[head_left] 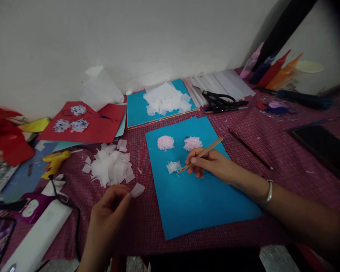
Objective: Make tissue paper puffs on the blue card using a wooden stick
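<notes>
A blue paper sheet (pixel 198 196) lies on the red checked cloth in front of me. On it sit two pink tissue tufts (pixel 166 142) and a small white tissue tuft (pixel 173 166). My right hand (pixel 212 164) rests on the sheet and pinches a thin wooden stick (pixel 204 153), whose tip touches the sheet beside the white tuft. My left hand (pixel 110 209) hovers left of the sheet and pinches a small white tissue square (pixel 137 190). A loose pile of white tissue squares (pixel 110 166) lies just beyond that hand.
Behind are a second blue sheet with more tissue pieces (pixel 166 99), black scissors (pixel 219 101), a red sheet with blue-white tufts (pixel 85 122), a yellow glue gun (pixel 55 162), a red pencil (pixel 251 148) and a dark tablet (pixel 323 149). A white device (pixel 36 238) lies near left.
</notes>
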Tool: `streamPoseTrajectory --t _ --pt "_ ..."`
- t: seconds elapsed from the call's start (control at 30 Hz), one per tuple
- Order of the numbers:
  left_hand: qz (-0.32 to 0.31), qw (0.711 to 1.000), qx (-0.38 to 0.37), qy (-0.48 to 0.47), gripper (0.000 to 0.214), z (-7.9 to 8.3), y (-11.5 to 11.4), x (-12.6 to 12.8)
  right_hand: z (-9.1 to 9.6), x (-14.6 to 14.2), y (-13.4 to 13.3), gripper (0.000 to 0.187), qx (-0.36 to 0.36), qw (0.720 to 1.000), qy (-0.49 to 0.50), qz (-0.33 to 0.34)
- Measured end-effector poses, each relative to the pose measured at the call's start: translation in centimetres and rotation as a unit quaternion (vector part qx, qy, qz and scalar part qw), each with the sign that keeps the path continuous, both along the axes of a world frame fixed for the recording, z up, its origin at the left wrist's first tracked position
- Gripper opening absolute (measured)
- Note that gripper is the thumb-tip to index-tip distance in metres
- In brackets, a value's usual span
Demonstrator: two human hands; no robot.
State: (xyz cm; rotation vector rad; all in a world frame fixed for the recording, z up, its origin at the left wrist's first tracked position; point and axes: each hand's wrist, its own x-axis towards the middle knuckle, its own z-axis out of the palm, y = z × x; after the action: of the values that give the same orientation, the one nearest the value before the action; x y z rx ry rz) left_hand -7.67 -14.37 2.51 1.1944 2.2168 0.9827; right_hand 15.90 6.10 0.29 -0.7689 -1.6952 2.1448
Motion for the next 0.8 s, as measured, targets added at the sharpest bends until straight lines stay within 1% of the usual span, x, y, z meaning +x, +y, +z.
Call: streamPoseTrajectory --t 0.07,0.1,0.13,0.17,0.2,0.27,0.33,0.37,0.43,0.5,0.6,0.67,0.73,0.8 --pt "0.021 0.998 0.003 -0.065 0.016 0.3 -0.3 -0.2 0.0 0.1 0.0 0.018 0.000 1.000 0.006 0.005" --pt "0.021 0.997 0.002 -0.071 0.015 0.3 -0.4 -0.2 0.0 0.1 0.0 0.018 0.001 1.000 0.008 0.006" --pt "0.011 0.998 0.000 -0.055 0.012 0.3 -0.5 -0.3 0.1 0.1 -0.1 0.018 0.001 1.000 0.009 0.008" --pt "-0.011 1.000 -0.004 -0.018 0.007 0.1 -0.5 -0.3 0.1 0.2 -0.1 0.019 0.001 1.000 0.008 0.008" --pt "-0.042 0.998 -0.008 0.036 0.007 -0.2 -0.6 -0.4 0.2 0.2 -0.2 0.019 0.002 1.000 0.008 0.008" --pt "-0.112 0.980 -0.016 0.166 0.025 -0.8 -0.7 -0.6 0.4 0.3 -0.3 0.018 0.001 1.000 0.003 0.007" --pt "-0.157 0.950 -0.021 0.270 0.037 -1.4 -0.7 -0.9 0.5 0.3 -0.4 0.017 -0.001 1.000 0.002 0.010" --pt "-0.166 0.940 -0.020 0.298 0.038 -1.6 -0.7 -1.1 0.5 0.2 -0.4 0.017 -0.001 1.000 0.002 0.010" --pt "-0.175 0.933 -0.002 0.316 0.034 -2.1 -0.6 -1.6 0.4 0.2 -0.4 0.017 -0.001 1.000 0.000 0.011" --pt "-0.184 0.934 0.031 0.304 0.026 -2.3 -0.4 -1.9 0.2 0.1 -0.3 0.018 0.002 1.000 0.000 0.007" --pt "-0.195 0.948 0.068 0.241 0.019 -2.1 0.1 -1.8 0.1 0.0 -0.4 0.020 0.009 1.000 0.008 0.004" --pt "-0.170 0.969 0.054 0.171 0.016 -1.4 0.5 -1.3 0.2 -0.1 -0.4 0.019 0.017 1.000 0.008 0.010" --pt "-0.126 0.987 0.024 0.094 0.013 -0.2 1.3 -0.7 0.5 -0.2 -0.5 0.017 0.027 0.999 -0.001 0.018" --pt "-0.089 0.995 0.007 0.035 0.014 1.0 2.5 -0.1 0.8 -0.5 -0.7 0.012 0.035 0.999 -0.008 0.016"
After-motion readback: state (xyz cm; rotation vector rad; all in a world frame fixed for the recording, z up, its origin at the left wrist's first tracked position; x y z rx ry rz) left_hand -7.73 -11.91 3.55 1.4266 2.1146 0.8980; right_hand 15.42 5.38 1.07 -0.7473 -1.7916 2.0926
